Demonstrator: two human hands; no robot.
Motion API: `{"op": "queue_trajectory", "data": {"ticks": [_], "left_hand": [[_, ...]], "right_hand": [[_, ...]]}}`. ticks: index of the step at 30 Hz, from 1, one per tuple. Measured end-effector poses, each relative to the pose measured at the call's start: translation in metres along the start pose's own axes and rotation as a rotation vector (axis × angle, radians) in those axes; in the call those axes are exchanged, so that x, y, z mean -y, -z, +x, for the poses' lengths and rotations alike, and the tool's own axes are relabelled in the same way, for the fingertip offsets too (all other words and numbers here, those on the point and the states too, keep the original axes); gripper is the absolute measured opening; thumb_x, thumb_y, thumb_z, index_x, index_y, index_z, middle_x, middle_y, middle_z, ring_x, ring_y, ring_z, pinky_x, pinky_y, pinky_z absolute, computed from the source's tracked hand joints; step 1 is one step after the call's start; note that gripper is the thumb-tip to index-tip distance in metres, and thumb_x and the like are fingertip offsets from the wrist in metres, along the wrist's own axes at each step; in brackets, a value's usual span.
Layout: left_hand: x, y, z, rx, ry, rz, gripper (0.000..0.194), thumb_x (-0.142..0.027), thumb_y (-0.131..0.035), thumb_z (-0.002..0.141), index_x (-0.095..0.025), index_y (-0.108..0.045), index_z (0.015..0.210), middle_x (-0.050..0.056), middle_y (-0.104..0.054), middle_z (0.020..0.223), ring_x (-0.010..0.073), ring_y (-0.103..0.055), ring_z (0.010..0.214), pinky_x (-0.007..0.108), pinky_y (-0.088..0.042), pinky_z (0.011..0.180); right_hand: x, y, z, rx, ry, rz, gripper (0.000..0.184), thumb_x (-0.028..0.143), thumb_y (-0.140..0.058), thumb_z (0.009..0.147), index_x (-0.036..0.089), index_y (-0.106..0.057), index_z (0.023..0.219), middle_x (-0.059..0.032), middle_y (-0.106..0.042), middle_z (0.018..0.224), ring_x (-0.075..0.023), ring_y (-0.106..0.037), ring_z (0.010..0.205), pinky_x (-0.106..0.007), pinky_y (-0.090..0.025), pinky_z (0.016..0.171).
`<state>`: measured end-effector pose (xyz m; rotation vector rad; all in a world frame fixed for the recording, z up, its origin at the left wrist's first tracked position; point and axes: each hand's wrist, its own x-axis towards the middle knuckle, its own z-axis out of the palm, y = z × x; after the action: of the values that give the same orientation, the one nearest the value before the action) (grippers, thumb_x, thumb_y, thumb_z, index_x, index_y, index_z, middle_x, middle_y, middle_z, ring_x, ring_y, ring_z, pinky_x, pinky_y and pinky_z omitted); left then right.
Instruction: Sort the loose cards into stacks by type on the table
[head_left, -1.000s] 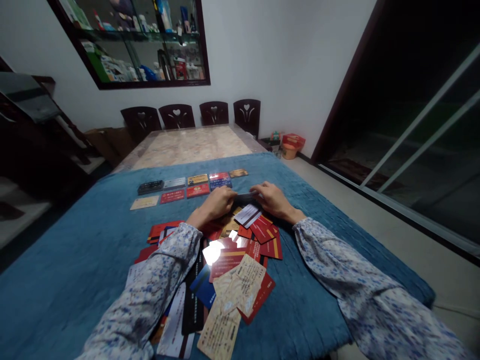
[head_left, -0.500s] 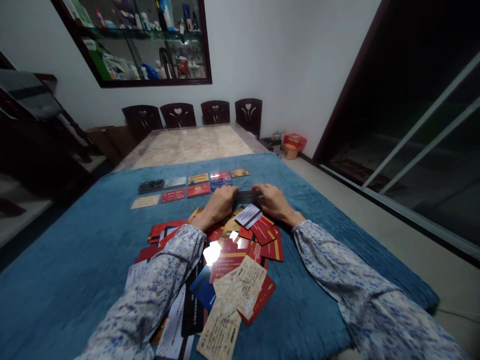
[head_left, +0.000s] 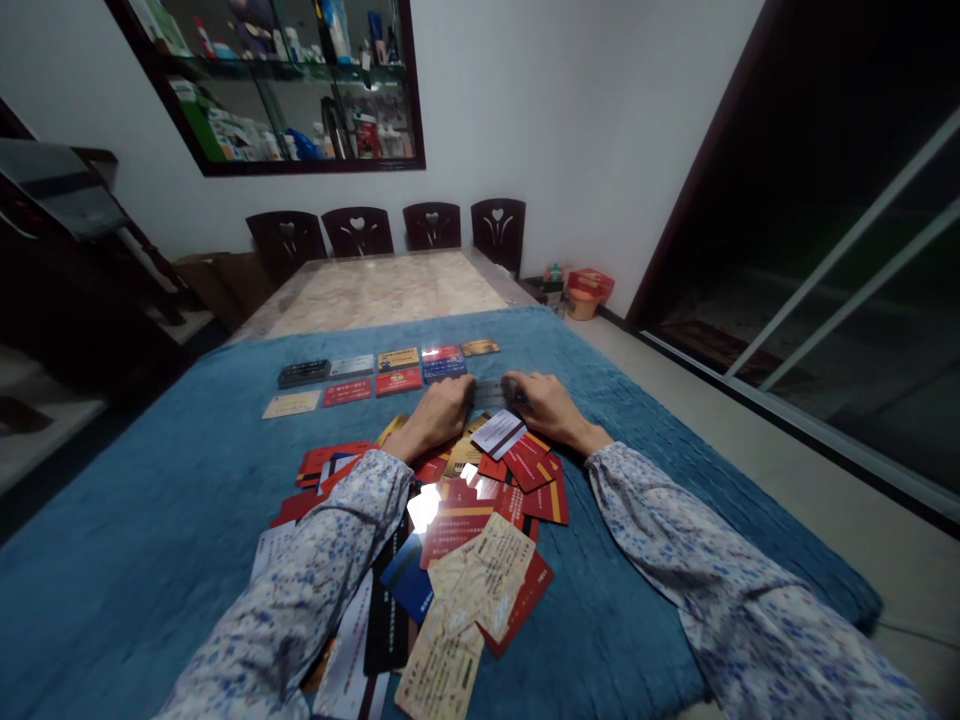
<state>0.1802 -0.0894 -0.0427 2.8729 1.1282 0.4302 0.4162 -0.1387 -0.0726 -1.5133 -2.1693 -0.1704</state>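
Between my two hands is a greyish stack of cards point(head_left: 491, 393), gripped at its ends just above the cloth. My left hand point(head_left: 442, 410) is closed on the stack's left end, and my right hand point(head_left: 549, 404) is closed on its right end. Below them spreads a loose heap of overlapping cards, with a white striped card point(head_left: 498, 434), red cards point(head_left: 457, 520), a blue card point(head_left: 409, 578) and beige patterned cards point(head_left: 442, 665). My left sleeve covers part of the heap. Beyond my left hand, sorted piles stand in two rows, among them a black pile point(head_left: 304, 373) and a red pile point(head_left: 398, 381).
A blue cloth point(head_left: 180, 480) covers the near part of the table; bare marble tabletop point(head_left: 382, 285) shows beyond it. Several dark chairs point(head_left: 433, 226) line the far wall. Right of the table's far end, a red-and-orange bucket point(head_left: 585, 295) sits on the floor.
The stack between my hands looks lighter and more see-through than before, as if tilted or shifting. My hands have hardly moved; the heap and rows look the same.
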Motion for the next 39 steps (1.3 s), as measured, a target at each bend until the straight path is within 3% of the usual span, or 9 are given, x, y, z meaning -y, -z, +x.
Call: {"op": "queue_trajectory", "data": {"ticks": [9, 27, 39], "left_hand": [[0.006, -0.009, 0.001, -0.019, 0.015, -0.127, 0.041, -0.014, -0.057, 0.087, -0.015, -0.057, 0.127, 0.015, -0.070, 0.119, 0.0304, -0.066, 0.112, 0.044, -0.053, 0.100], [0.015, -0.022, 0.004, -0.097, 0.008, -0.211, 0.057, -0.015, -0.065, 0.085, -0.015, -0.052, 0.141, 0.015, -0.065, 0.124, 0.0302, -0.060, 0.117, 0.046, -0.050, 0.106], [0.011, -0.017, 0.001, -0.079, 0.019, -0.180, 0.056, -0.016, -0.063, 0.087, -0.015, -0.050, 0.141, 0.015, -0.063, 0.125, 0.0306, -0.059, 0.120, 0.049, -0.048, 0.107]], "right_hand": [[-0.003, -0.003, 0.002, 0.046, 0.011, -0.020, 0.051, 0.013, -0.062, 0.090, 0.017, -0.056, 0.141, -0.0158, -0.071, 0.131, -0.0294, -0.062, 0.115, -0.039, -0.045, 0.091], [-0.009, -0.005, 0.005, 0.094, 0.000, -0.024, 0.058, 0.020, -0.063, 0.093, 0.013, -0.048, 0.149, -0.0194, -0.067, 0.128, -0.0297, -0.057, 0.114, -0.039, -0.045, 0.092], [-0.011, -0.002, 0.007, 0.090, 0.006, 0.039, 0.060, 0.023, -0.065, 0.091, 0.012, -0.050, 0.147, -0.0186, -0.069, 0.122, -0.0300, -0.059, 0.109, -0.040, -0.047, 0.090]]}}
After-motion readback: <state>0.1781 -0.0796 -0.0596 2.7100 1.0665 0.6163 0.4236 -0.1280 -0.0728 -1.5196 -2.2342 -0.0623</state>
